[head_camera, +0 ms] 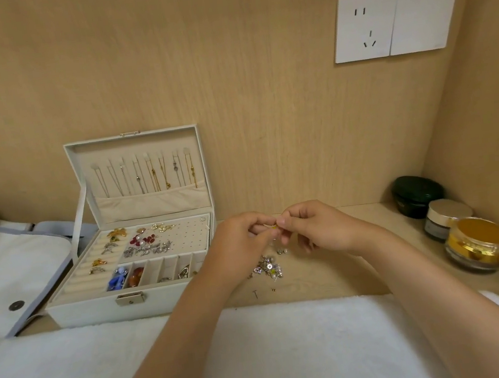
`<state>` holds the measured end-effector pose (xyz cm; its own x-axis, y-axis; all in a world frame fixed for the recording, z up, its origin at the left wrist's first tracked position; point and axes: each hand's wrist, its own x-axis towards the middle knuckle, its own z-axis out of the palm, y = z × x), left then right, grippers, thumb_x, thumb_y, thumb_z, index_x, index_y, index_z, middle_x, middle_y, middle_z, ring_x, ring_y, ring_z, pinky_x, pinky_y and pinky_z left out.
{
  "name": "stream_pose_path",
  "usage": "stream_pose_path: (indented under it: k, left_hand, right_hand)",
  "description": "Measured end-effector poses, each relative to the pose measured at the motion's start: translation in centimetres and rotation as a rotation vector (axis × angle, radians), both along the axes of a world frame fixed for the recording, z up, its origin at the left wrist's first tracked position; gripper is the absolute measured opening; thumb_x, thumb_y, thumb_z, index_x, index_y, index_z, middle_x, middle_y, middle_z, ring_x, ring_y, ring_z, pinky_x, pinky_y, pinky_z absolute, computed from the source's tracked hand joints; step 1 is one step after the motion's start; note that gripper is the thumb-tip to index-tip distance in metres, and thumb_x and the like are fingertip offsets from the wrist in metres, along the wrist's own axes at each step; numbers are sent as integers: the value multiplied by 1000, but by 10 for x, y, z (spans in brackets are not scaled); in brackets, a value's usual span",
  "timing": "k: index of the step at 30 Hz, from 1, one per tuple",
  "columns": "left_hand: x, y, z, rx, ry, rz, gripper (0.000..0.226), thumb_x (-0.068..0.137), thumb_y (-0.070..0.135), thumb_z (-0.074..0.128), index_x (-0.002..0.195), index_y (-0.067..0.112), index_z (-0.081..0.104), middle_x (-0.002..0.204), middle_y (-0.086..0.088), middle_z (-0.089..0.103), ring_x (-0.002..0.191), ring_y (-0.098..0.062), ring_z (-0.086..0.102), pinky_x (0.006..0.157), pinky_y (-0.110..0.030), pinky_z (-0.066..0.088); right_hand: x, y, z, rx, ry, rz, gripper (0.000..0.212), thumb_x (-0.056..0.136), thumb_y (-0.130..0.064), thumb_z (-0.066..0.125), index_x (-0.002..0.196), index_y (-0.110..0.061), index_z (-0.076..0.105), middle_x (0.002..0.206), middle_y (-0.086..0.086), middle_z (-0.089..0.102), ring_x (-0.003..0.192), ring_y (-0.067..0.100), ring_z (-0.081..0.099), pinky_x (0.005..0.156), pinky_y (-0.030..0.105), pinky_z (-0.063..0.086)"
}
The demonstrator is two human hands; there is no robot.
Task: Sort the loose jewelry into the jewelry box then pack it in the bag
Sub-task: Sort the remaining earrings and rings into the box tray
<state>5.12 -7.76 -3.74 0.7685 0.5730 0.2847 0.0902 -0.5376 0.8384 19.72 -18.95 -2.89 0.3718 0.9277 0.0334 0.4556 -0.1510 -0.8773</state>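
A white jewelry box (99, 311) stands open on the wooden shelf, its lid upright with several necklaces hung inside. Rings, earrings and coloured pieces fill its tray. To its right my left hand (242, 240) and my right hand (312, 228) meet above the shelf and together pinch a small yellow earring (273, 227) between their fingertips. Just below them lies a small pile of loose jewelry (269, 268), with a few single studs (255, 293) scattered nearer to me. A white bag (9, 265) with a grey-blue edge and a dark snap lies left of the box.
Three round containers stand at the right: a dark green case (417, 195), a silver-lidded jar (446, 218) and a gold-lidded jar (478, 244). White cloth (277, 352) covers the near foreground. A wall socket (394, 22) sits on the wooden back panel.
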Motion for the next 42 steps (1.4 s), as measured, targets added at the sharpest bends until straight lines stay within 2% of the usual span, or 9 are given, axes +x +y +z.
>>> stream_pose_path:
  k: [2, 5, 9, 19, 23, 30, 33, 37, 42]
  left_hand:
    - [1, 2, 0, -22, -6, 39, 11, 86, 17, 72, 87, 27, 75, 78, -5, 72, 75, -29, 69, 73, -40, 56]
    - [0, 7, -1, 127, 38, 73, 11, 87, 20, 70, 85, 31, 71, 78, 8, 69, 75, -16, 67, 76, -37, 56]
    - [-9, 9, 1, 505, 233, 98, 2, 91, 33, 62, 91, 32, 60, 81, 16, 66, 76, -5, 61, 69, -29, 49]
    - [-19, 10, 3, 532, 263, 70, 4, 92, 31, 62, 90, 32, 59, 80, 18, 61, 79, -3, 58, 67, -26, 44]
    - [-21, 11, 3, 582, 278, 52, 2, 93, 30, 60, 93, 31, 58, 78, 17, 55, 79, -6, 55, 67, -28, 43]
    - [-22, 11, 1, 508, 262, 23, 8, 91, 24, 63, 92, 31, 59, 78, 16, 62, 75, -2, 59, 71, -31, 51]
    - [-22, 12, 2, 405, 180, 11, 10, 92, 21, 63, 93, 32, 63, 75, 16, 63, 69, -2, 59, 68, -27, 50]
    - [-28, 15, 11, 232, 85, 25, 16, 93, 15, 61, 92, 30, 67, 76, 13, 64, 64, -1, 53, 63, -16, 44]
    - [-52, 33, 34, 64, 6, 83, 13, 95, 21, 58, 85, 29, 62, 80, 7, 68, 76, -16, 64, 72, -35, 53]
  right_hand:
    - [2, 0, -3, -32, -81, -13, 17, 98, -9, 54, 93, -12, 70, 79, 1, 67, 51, 9, 49, 50, 17, 39]
    - [-1, -1, -6, -70, -202, 56, 25, 89, -2, 63, 85, -25, 72, 76, -4, 66, 60, -1, 53, 64, 15, 44]
    - [-8, 1, -6, -130, -215, 172, 21, 82, 1, 73, 89, -18, 79, 74, -4, 70, 66, 0, 58, 66, 13, 45]
    - [-11, 9, -15, -221, -527, 79, 8, 79, -24, 81, 85, -29, 79, 77, -19, 72, 73, -6, 60, 77, 21, 50]
    - [-9, 5, -15, -193, -424, 88, 8, 89, -18, 72, 86, -24, 75, 68, -21, 65, 62, -10, 55, 63, 8, 40]
    - [-11, 0, -4, -14, 69, 38, 7, 95, -3, 62, 94, -5, 69, 63, -1, 67, 49, 12, 59, 42, 22, 43]
    - [-14, 2, -2, 51, 199, 20, 12, 94, -2, 64, 105, -1, 69, 69, 11, 65, 54, 14, 61, 45, 24, 50]
    - [-18, 3, 5, 103, 278, 14, 20, 94, 0, 63, 113, -2, 69, 68, 6, 65, 62, 15, 63, 55, 27, 58]
    - [-34, 9, 20, 119, 280, 24, 13, 93, 1, 64, 103, -3, 71, 75, 13, 68, 63, 19, 66, 61, 27, 60]
